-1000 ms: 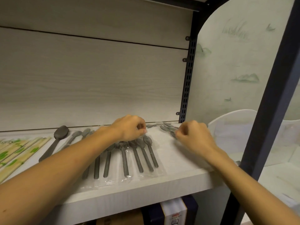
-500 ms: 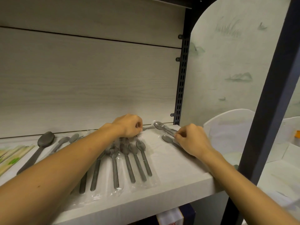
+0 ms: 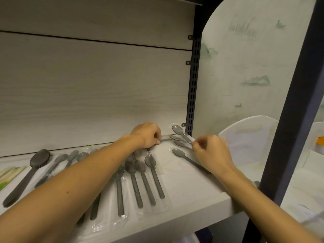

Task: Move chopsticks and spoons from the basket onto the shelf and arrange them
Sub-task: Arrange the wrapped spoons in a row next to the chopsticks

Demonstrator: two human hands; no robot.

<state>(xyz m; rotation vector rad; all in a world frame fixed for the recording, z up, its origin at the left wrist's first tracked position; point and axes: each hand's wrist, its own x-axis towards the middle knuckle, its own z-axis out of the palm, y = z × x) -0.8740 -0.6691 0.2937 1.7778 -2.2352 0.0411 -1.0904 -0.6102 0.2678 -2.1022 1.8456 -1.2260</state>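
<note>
Both forearms reach forward, the left hand and right hand each curled with fingertips pinched.

- One head-worn camera only, so no second view shares the scene.
- It looks forward and slightly down onto the pale wood-grain shelf board, from close in front of its front edge.

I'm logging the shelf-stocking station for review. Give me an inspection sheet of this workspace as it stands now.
Surface: pale wood-grain shelf.
Job's things: grey plastic spoons in clear wrappers in a row; loose cluster of wrapped spoons at back right; green-printed chopstick packets far left.
Clutter: large dark unwrapped spoon.
Hands: left hand and right hand each pinch a wrapper in the cluster.
Cables: nothing seen.
Surroundings: black slotted upright; white basket to the right.
</note>
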